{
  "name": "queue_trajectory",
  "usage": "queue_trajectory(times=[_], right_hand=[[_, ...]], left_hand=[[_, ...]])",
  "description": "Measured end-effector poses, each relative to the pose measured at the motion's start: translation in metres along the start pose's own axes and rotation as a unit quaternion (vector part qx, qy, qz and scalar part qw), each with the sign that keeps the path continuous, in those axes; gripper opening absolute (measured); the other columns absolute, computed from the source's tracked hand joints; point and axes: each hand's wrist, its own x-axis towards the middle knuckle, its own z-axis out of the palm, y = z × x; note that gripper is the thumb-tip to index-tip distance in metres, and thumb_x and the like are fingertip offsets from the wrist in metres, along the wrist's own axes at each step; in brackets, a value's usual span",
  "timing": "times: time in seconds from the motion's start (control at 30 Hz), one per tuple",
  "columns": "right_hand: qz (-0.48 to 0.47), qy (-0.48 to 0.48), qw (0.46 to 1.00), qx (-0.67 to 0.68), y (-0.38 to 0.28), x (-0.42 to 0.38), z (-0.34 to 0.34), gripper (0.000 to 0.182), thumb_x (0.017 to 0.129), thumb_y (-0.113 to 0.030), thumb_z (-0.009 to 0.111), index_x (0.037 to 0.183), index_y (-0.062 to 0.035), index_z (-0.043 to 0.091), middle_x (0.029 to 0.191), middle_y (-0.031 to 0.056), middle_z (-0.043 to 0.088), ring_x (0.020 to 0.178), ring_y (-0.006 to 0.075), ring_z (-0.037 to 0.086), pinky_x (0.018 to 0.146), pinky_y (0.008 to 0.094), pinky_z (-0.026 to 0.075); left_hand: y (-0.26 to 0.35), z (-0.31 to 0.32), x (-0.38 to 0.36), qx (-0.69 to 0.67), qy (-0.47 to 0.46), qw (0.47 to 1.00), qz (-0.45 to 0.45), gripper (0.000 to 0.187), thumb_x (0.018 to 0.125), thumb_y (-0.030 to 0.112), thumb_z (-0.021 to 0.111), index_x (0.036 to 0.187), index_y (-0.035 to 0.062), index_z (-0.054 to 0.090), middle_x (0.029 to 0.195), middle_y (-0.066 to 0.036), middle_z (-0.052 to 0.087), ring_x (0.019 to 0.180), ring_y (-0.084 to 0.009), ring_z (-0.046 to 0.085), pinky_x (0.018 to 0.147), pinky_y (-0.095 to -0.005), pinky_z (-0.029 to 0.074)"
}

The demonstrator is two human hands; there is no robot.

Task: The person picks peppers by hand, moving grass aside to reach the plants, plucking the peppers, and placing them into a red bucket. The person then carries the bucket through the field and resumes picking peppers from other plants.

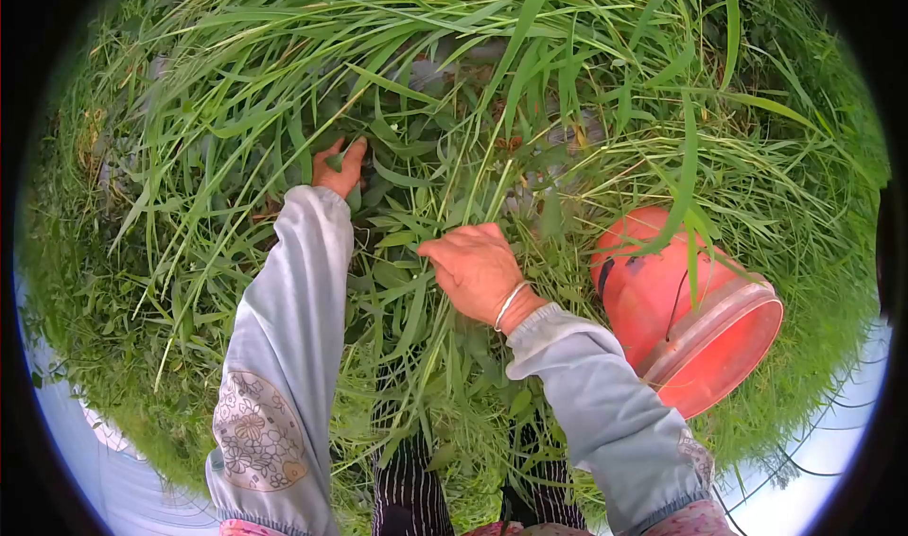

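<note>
My left hand (pixel 340 167) reaches into low leafy plants (pixel 402 172) under the arching grass. Its thumb and a finger show apart, a small leaf lies across it, and the other fingers are hidden by foliage. Nearer to me and to the right, my right hand (pixel 473 267), with a silvery bangle (pixel 512 306) at the wrist, is closed with its back upward. Long green grass stalks (pixel 430 356) run out from beneath it, and its fingertips are mostly hidden.
A red plastic bucket (pixel 653 300) lies tipped on its side at the right, its mouth facing me. Tall grass (pixel 312 44) leans over the far side. Patches of greyish sheet (pixel 426 75) show between stems. My striped trouser legs (pixel 411 484) stand among the plants.
</note>
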Motion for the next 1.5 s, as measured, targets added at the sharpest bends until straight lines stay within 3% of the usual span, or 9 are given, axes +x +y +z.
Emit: queue_trajectory(times=[0.07, 0.2, 0.37, 0.83, 0.97, 1.07, 1.23, 1.37, 1.5], right_hand=[[0.019, -0.003, 1.0, -0.011, -0.002, 0.003, 0.006, 0.022, 0.074, -0.007, 0.058, 0.095, -0.0127, 0.061, 0.079, 0.0034, 0.061, 0.084, 0.0221, 0.057, 0.081, 0.0357, 0.038], [0.021, -0.012, 0.999, -0.026, -0.002, -0.003, 0.008, 0.022, 0.074, -0.008, 0.058, 0.094, -0.0134, 0.062, 0.078, 0.0022, 0.061, 0.084, 0.0208, 0.057, 0.082, 0.0349, 0.038], [0.015, -0.041, 0.999, -0.027, 0.018, -0.021, -0.004, 0.022, 0.073, -0.008, 0.058, 0.094, -0.0127, 0.063, 0.08, 0.0012, 0.06, 0.086, 0.0204, 0.057, 0.083, 0.0348, 0.038], [0.054, -0.053, 0.992, -0.098, 0.092, -0.063, -0.035, 0.026, 0.07, -0.004, 0.059, 0.091, -0.0173, 0.063, 0.081, 0.0016, 0.061, 0.088, 0.0213, 0.057, 0.077, 0.0363, 0.038], [0.054, -0.012, 0.995, -0.078, 0.086, -0.067, -0.023, 0.024, 0.071, -0.004, 0.059, 0.091, -0.0157, 0.062, 0.079, 0.0028, 0.06, 0.087, 0.0226, 0.057, 0.078, 0.0362, 0.038], [0.07, -0.038, 0.994, -0.071, 0.082, -0.067, -0.023, 0.023, 0.074, -0.007, 0.056, 0.094, -0.0151, 0.062, 0.086, 0.0051, 0.063, 0.092, 0.0233, 0.057, 0.083, 0.0379, 0.038], [0.073, -0.051, 0.993, -0.078, 0.08, -0.066, -0.024, 0.025, 0.073, -0.006, 0.056, 0.097, -0.0154, 0.062, 0.088, 0.005, 0.063, 0.094, 0.0229, 0.056, 0.083, 0.0381, 0.038], [0.058, -0.039, 0.995, -0.077, 0.08, -0.067, -0.025, 0.028, 0.072, -0.005, 0.057, 0.098, -0.0153, 0.061, 0.088, 0.0044, 0.063, 0.094, 0.023, 0.056, 0.084, 0.0385, 0.038], [0.066, -0.036, 0.995, -0.069, 0.081, -0.068, -0.023, 0.029, 0.071, -0.003, 0.058, 0.097, -0.0151, 0.061, 0.088, 0.0036, 0.062, 0.094, 0.0229, 0.056, 0.083, 0.0375, 0.038]], left_hand=[[0.024, 0.0, -0.003, -0.012, -0.003, 0.997, -0.082, 0.024, 0.084, 0.026, 0.055, 0.088, 0.0038, 0.062, 0.078, -0.007, 0.062, 0.047, -0.0177, 0.056, 0.041, -0.0313, 0.044], [-0.014, 0.0, 0.014, 0.174, 0.096, 0.956, 0.215, 0.026, 0.086, 0.029, 0.053, 0.097, 0.0085, 0.064, 0.078, -0.012, 0.064, 0.054, -0.0266, 0.059, 0.055, -0.0412, 0.047], [-0.01, -0.006, 0.015, 0.27, 0.108, 0.909, 0.298, 0.028, 0.084, 0.029, 0.056, 0.106, 0.0115, 0.063, 0.089, -0.019, 0.063, 0.077, -0.0322, 0.061, 0.07, -0.0395, 0.046], [0.098, -0.044, -0.061, 0.158, -0.17, 0.972, 0.04, 0.028, 0.085, 0.023, 0.05, 0.101, 0.002, 0.061, 0.078, -0.011, 0.06, 0.069, -0.0189, 0.052, 0.065, -0.0316, 0.043], [0.09, -0.056, -0.081, 0.283, -0.172, 0.902, 0.276, 0.02, 0.084, 0.017, 0.057, 0.102, 0.0066, 0.059, 0.083, -0.011, 0.064, 0.069, -0.0235, 0.062, 0.059, -0.0334, 0.049], [0.118, -0.032, -0.115, 0.606, -0.202, 0.737, 0.22, 0.02, 0.075, 0.007, 0.056, 0.095, 0.0079, 0.06, 0.082, -0.013, 0.063, 0.068, -0.0343, 0.062, 0.06, -0.0415, 0.05], [0.155, -0.031, -0.06, 0.568, -0.141, 0.705, 0.401, 0.021, 0.071, 0.003, 0.054, 0.091, 0.0082, 0.059, 0.083, -0.016, 0.061, 0.072, -0.0314, 0.062, 0.062, -0.0414, 0.051], [0.172, -0.066, 0.037, 0.677, -0.128, 0.689, 0.226, 0.026, 0.077, 0.004, 0.051, 0.1, 0.0047, 0.062, 0.096, -0.018, 0.063, 0.087, -0.0308, 0.062, 0.072, -0.0396, 0.051], [0.187, -0.114, 0.059, 0.532, -0.211, 0.808, 0.136, 0.04, 0.078, -0.001, 0.045, 0.114, 0.009, 0.06, 0.104, -0.016, 0.064, 0.096, -0.0259, 0.062, 0.087, -0.0338, 0.047]])
